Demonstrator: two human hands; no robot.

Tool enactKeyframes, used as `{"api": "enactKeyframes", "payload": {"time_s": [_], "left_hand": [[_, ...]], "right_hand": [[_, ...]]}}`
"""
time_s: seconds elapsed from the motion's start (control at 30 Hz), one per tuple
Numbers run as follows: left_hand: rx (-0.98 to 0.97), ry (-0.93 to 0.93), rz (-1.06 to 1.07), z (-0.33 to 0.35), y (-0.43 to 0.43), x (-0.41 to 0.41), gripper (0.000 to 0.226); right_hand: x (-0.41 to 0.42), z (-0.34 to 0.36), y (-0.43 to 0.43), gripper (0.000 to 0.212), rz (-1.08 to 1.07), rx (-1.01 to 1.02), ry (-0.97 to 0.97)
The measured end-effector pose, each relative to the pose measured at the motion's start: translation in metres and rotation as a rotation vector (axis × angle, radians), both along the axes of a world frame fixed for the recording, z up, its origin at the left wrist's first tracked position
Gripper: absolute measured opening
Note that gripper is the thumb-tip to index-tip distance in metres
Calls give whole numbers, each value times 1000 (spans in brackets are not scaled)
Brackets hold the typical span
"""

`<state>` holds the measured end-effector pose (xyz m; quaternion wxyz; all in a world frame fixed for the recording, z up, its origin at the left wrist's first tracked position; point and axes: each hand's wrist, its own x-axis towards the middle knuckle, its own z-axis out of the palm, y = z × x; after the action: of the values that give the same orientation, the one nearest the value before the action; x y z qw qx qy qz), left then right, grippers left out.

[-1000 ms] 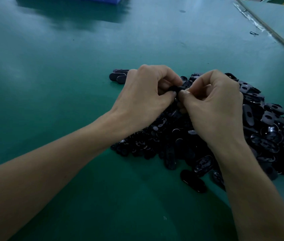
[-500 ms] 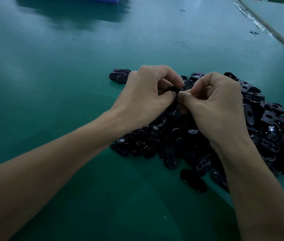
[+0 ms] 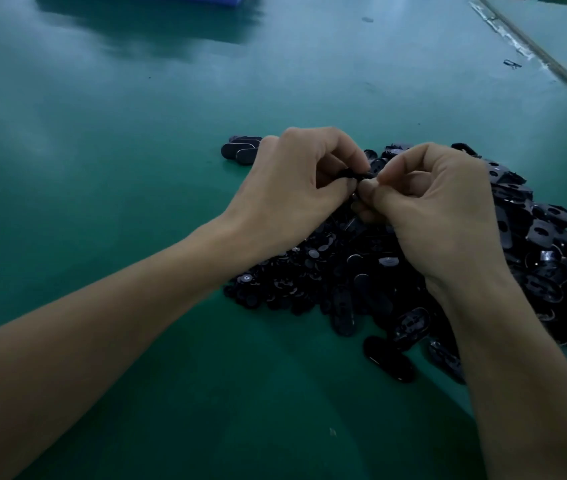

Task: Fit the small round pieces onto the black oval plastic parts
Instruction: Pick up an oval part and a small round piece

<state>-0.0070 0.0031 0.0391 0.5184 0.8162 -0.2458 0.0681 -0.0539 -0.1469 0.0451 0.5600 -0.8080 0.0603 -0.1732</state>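
Left hand [image 3: 292, 192], right hand [image 3: 441, 213] on part [image 3: 354, 174]

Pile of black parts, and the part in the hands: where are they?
pile of black parts [image 3: 361, 271]: head view, its middle.
held black oval part [image 3: 356, 174]: head view, its visible dark end.

Bare all the way down: left forearm [image 3: 102, 327], right forearm [image 3: 521, 368], left hand [image 3: 292, 192], right hand [image 3: 445, 216]. Slim fingers [image 3: 339, 145], short plain nails, knuckles well marked, wrists narrow.
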Motion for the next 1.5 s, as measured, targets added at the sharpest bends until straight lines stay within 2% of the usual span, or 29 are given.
{"api": "enactKeyframes", "payload": {"time_s": [0.23, 0.37, 0.5, 0.63, 0.7, 0.87, 1.03, 1.5], "left_hand": [[128, -198, 29, 1, -1, -4, 16], [181, -235, 35, -1, 1, -3, 15], [179, -162, 6, -2, 2, 0, 13], [95, -29, -40, 0, 4, 3, 17], [10, 95, -98, 3, 6, 6, 20], [-145, 288, -247, 7, 10, 10, 25], [-233, 417, -288, 9, 12, 11, 22], [-240, 467, -292, 10, 10, 11, 22]], "right_hand": [[1, -6, 0, 17, 23, -15, -5], [0, -5, 0, 12, 59, 15, 18], [-2, -3, -1, 15, 99, -59, 34], [-1, 0, -8, 8, -21, -350, -68], [-1, 3, -11, 16, -5, -422, -110], [0, 5, -17, 19, 171, -224, -96], [-1, 8, -18, 22, 264, -82, -71], [-2, 7, -17, 24, 279, 42, -49]]}}
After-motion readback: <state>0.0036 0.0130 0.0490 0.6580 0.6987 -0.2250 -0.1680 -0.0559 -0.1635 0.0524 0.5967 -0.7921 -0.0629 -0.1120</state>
